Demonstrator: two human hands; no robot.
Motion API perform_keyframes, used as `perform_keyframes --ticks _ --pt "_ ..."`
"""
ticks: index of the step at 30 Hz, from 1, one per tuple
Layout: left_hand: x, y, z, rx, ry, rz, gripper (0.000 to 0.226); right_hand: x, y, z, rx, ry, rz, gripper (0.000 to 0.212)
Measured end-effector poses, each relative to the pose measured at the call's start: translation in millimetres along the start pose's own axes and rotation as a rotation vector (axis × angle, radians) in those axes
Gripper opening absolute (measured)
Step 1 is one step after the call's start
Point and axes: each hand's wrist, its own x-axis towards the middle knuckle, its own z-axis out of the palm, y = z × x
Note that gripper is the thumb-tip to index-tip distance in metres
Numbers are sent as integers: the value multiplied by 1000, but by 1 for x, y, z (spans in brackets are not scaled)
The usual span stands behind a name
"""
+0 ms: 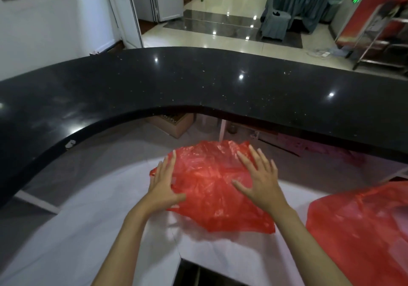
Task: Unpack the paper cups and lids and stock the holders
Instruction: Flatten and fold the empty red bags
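A crumpled red plastic bag [209, 188] lies flat on the white lower counter [88, 219] in front of me. My left hand [164, 183] rests on the bag's left edge, fingers straight, thumb pressing onto the plastic. My right hand [259, 177] lies palm down on the bag's right part with fingers spread. Neither hand grips anything. A second red plastic bag [362, 230], fuller and with something pale showing through it, sits at the right edge of the counter. No cups, lids or holders are visible.
A curved black stone bar top [198, 82] runs above and beyond the white counter. Under it sit a cardboard box [174, 124] and other clutter. Beyond lie a tiled floor, white doors [123, 9], draped tables and a metal rack [379, 31].
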Motion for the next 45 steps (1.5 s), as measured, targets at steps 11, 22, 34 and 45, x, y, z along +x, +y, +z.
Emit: perform_keyframes --ticks 11,22,34,45 --pt "67 5 71 609 34 -69 122 -8 33 66 -78 -445 215 113" --pt "62 1 74 558 85 -19 108 1 54 62 51 -495 256 97" --pt "53 175 90 551 197 546 56 -34 66 -84 126 119 136 37" --pt "5 327 172 -64 -160 841 41 -185 125 -189 22 520 386 32"
